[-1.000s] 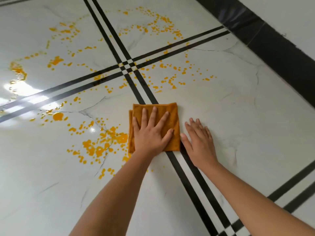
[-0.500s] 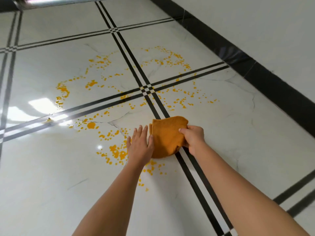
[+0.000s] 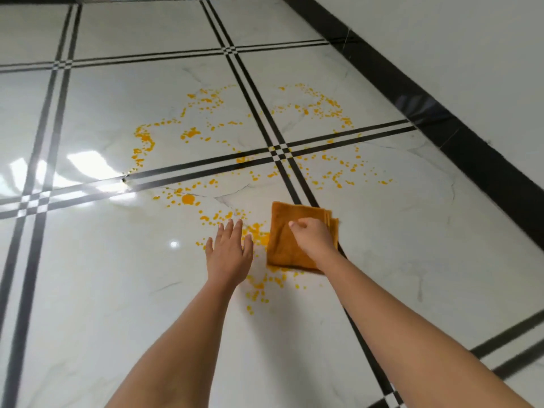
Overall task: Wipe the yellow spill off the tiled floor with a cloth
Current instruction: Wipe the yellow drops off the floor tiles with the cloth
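White tiled floor point(image 3: 117, 290) carries the yellow spill point(image 3: 191, 134); beside it, the right hand point(image 3: 313, 238) grips the cloth point(image 3: 282, 245), left hand point(image 3: 229, 254) flat, fingers spread.

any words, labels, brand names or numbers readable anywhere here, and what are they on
None: no readable text shows anywhere in the head view.
The orange cloth under the right hand shows no tag or print.
The tiled floor, the yellow spill, the black skirting and the wall are all unmarked.
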